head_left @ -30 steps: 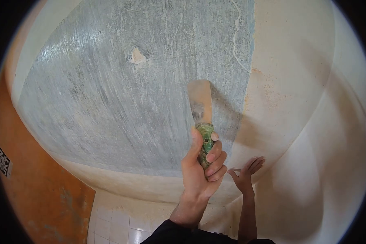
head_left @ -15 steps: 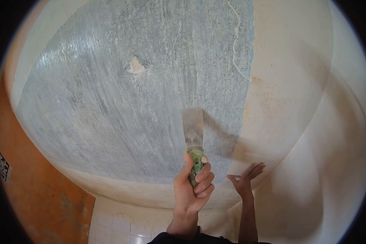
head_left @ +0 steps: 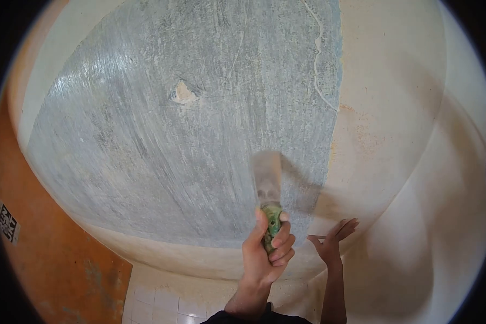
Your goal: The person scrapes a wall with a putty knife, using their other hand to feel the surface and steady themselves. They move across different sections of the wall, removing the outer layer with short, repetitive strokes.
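My left hand, palm side toward me, is closed around the worn green handle of a scraper. Its wide metal blade points up and overlaps the grey-blue patch on a curved, cream-coloured surface. Motion blurs the blade. To the right, my right hand is open, fingers spread and thumb out to the left, at the cream area beside the patch's lower right edge. It holds nothing.
A pale chipped spot shows in the patch, and a raised wavy line runs near its right edge. An orange surface with a black-and-white label lies at lower left. White tiles appear below.
My left hand and the scraper have shifted slightly right and down. The whole view has shifted a little the same way. My right hand keeps its spread pose by the patch edge.
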Demonstrator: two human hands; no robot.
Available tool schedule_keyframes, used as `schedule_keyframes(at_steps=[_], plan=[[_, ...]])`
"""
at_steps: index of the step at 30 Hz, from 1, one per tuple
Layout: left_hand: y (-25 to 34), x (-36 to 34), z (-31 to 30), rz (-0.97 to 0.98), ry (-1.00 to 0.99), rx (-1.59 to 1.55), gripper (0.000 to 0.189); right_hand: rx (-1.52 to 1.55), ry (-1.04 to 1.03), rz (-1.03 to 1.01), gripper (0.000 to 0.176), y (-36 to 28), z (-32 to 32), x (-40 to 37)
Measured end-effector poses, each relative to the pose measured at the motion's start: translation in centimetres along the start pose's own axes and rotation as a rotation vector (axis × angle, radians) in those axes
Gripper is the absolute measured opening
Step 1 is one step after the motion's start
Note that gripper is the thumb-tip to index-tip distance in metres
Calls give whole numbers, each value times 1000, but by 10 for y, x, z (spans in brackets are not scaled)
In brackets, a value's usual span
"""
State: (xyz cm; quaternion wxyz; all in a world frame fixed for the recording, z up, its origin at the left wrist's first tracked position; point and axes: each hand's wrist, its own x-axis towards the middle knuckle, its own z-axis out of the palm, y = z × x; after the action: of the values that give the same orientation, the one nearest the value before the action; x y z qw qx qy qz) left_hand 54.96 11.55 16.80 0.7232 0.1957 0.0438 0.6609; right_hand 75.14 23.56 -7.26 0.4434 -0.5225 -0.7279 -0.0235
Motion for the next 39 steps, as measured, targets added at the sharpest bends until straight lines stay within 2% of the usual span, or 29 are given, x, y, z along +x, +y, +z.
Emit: schedule_keyframes(at_steps=[3, 9, 12, 16, 18, 22, 24, 31, 33, 39], plan=[[9, 14, 17, -59, -84, 27, 52, 12, 2, 11, 135, -2, -1, 1], [-2, 15, 11, -116, -89, -62, 52, 12, -3, 10, 134, -1, -2, 1], [5, 21, 17, -129, -113, -63, 52, -91, 20, -15, 138, 2, 2, 0], [9, 24, 32, -138, -175, -1, 46, -74, 21, 11, 138, 3, 4, -2], [3, 16, 28, -99, -40, 28, 46, -64, -1, 21, 138, 2, 5, -3], [-2, 14, 29, -99, -16, -25, 48, -57, 2, 13, 137, -1, 3, -2], [1, 22, 38, -72, -48, 40, 47, -92, 37, -21, 137, -2, 1, 2], [-5, 15, 36, -31, 33, 83, 46, -62, 22, 7, 136, -2, 1, 0], [-5, 18, 38, -32, -11, 85, 45, 6, 27, -5, 132, -1, 1, 1], [-15, 17, 48, 23, 65, 131, 44, 16, 52, -14, 131, -1, 2, 1]])
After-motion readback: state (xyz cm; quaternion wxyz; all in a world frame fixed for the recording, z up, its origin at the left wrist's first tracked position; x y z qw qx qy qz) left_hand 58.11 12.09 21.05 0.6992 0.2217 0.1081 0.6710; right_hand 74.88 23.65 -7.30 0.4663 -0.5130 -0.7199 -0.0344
